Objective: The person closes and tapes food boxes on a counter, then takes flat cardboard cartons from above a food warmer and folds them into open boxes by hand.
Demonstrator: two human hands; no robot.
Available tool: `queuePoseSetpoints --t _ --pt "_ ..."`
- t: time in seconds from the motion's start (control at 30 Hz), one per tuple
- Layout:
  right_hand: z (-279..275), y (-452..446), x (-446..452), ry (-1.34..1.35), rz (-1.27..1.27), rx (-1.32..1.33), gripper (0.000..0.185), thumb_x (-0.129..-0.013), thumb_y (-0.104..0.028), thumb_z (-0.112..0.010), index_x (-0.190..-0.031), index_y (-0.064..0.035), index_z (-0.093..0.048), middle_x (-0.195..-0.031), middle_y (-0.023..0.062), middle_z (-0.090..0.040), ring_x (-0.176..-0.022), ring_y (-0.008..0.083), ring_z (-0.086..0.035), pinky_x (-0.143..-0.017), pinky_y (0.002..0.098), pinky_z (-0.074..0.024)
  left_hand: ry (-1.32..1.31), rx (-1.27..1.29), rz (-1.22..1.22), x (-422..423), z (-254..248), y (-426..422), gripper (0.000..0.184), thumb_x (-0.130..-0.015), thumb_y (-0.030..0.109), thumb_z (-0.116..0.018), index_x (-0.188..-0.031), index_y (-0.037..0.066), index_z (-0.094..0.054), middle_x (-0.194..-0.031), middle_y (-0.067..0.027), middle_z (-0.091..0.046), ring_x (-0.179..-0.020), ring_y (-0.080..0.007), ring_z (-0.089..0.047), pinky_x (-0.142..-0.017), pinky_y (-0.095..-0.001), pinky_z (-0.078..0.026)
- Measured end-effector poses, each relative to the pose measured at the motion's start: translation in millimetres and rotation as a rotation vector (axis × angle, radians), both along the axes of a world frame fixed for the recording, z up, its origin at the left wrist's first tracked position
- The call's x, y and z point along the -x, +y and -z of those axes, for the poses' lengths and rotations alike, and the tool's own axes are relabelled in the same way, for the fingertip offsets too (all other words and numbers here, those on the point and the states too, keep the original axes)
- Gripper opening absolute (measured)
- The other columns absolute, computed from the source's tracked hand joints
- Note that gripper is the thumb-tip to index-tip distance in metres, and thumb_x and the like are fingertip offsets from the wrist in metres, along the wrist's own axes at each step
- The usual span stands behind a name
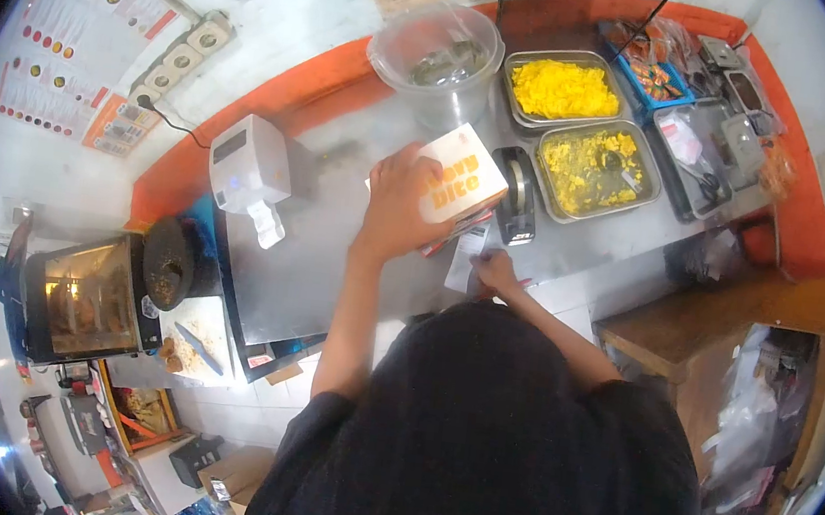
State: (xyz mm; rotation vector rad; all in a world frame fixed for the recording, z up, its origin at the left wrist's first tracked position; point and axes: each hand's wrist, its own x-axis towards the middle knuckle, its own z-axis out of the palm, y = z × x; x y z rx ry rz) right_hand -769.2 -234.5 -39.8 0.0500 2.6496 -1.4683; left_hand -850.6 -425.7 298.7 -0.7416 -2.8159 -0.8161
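Step in hand: box (pixel 461 177) and paper slip (pixel 466 256) apparently being brought together; next move likely calls for steady box, flat slip. Left hand (pixel 400 201): grip spread wide, clasping box, tilted over bench (pixel 314 282) beside tape dispenser (pixel 517 200). Right hand (pixel 497 272): grip nearly closed, seemingly pinching slip's edge.

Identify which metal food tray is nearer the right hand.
The front tray, with patchy yellow food; the back tray, heaped fuller, sits farther from the right hand.
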Motion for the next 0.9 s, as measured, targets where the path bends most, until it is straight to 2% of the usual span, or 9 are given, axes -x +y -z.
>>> queuePoseSetpoints --t 0.03,0.1,0.2,0.43,0.47,0.63,0.7,0.77,0.9 --pt "-16 -1 6 0.006 -0.004 -0.004 0.042 -0.087 -0.036 -0.072 -0.078 0.0042 -0.068 -0.074 0.0223 -0.068 -0.066 0.0381 -0.068 -0.066 0.0473 -0.0545 0.006 -0.004 -0.004 0 -1 0 0.066 -0.059 0.030 -0.085 -0.115 0.016 -0.053 -0.149 -0.0186 -0.046 -0.133 -0.0390 -0.044 -0.113 -0.0519 -0.026" --pt "-54 0 8 -0.437 0.063 0.419 0.032 -0.086 -0.028 -0.072 -0.072 -0.0009 -0.064 -0.070 0.0096 -0.065 -0.057 0.0196 -0.060 -0.057 0.0370 -0.0507 0.003 -0.040 0.007 -2 -2 0 0.064 -0.059 0.028 -0.084 -0.115 0.015 -0.055 -0.149 -0.0179 -0.046 -0.133 -0.0396 -0.043 -0.114 -0.0528 -0.026" --pt "-98 9 5 -0.408 -0.004 0.594 0.017 -0.083 -0.019 -0.071 -0.080 -0.0032 -0.064 -0.067 0.0055 -0.060 -0.064 0.0140 -0.061 -0.053 0.0317 -0.0477 0.020 -0.048 0.009 0 3 -2 0.063 -0.061 0.034 -0.085 -0.115 0.015 -0.057 -0.151 -0.0178 -0.045 -0.132 -0.0404 -0.044 -0.114 -0.0538 -0.026" --pt "-323 50 -4 -0.110 -0.181 0.640 0.012 -0.084 -0.001 -0.065 -0.093 -0.0062 -0.058 -0.083 -0.0004 -0.057 -0.079 0.0055 -0.056 -0.067 0.0259 -0.0456 0.097 -0.113 0.025 2 13 -9 0.052 -0.083 0.033 -0.077 -0.125 0.012 -0.057 -0.145 -0.0163 -0.047 -0.131 -0.0383 -0.045 -0.116 -0.0545 -0.025" --pt "-344 48 -6 0.008 -0.112 0.643 0.015 -0.085 0.001 -0.063 -0.097 -0.0053 -0.058 -0.084 -0.0005 -0.056 -0.083 0.0037 -0.055 -0.070 0.0244 -0.0448 -0.033 -0.393 -0.001 2 13 -11 0.052 -0.085 0.033 -0.074 -0.128 0.010 -0.056 -0.147 -0.0174 -0.046 -0.134 -0.0387 -0.044 -0.116 -0.0536 -0.027" --pt "-357 4 68 0.407 -0.102 0.226 0.020 -0.086 0.001 -0.064 -0.106 -0.0039 -0.062 -0.097 0.0070 -0.060 -0.080 0.0182 -0.062 -0.072 0.0329 -0.0501 -0.191 -0.976 -0.074 -3 18 -2 0.062 -0.086 0.027 -0.074 -0.139 0.005 -0.049 -0.152 -0.0202 -0.041 -0.141 -0.0405 -0.039 -0.116 -0.0508 -0.033" --pt "-347 -9 75 0.555 -0.143 0.092 0.020 -0.087 -0.001 -0.066 -0.106 -0.0045 -0.065 -0.106 0.0094 -0.060 -0.077 0.0248 -0.062 -0.072 0.0365 -0.0521 0.056 -0.163 -0.059 -6 3 -4 0.077 -0.082 0.015 -0.076 -0.149 0.003 -0.039 -0.159 -0.0219 -0.029 -0.145 -0.0424 -0.035 -0.116 -0.0474 -0.037" --pt "-348 -11 73 0.454 -0.145 -0.270 0.024 -0.087 -0.007 -0.066 -0.111 -0.0048 -0.066 -0.117 0.0183 -0.058 -0.090 0.0392 -0.066 -0.081 0.0490 -0.0538 0.126 -0.202 -0.063 -6 5 1 0.079 -0.080 0.013 -0.077 -0.149 0.005 -0.039 -0.160 -0.0221 -0.028 -0.145 -0.0425 -0.034 -0.115 -0.0478 -0.038" --pt "-348 2 65 0.460 -0.139 -0.198 0.029 -0.083 -0.005 -0.064 -0.112 -0.0035 -0.068 -0.119 0.0153 -0.059 -0.094 0.0376 -0.066 -0.082 0.0479 -0.0544 0.105 -0.339 -0.119 -10 -3 5 0.075 -0.078 0.016 -0.079 -0.145 0.009 -0.046 -0.161 -0.0194 -0.028 -0.148 -0.0422 -0.030 -0.118 -0.0519 -0.034"
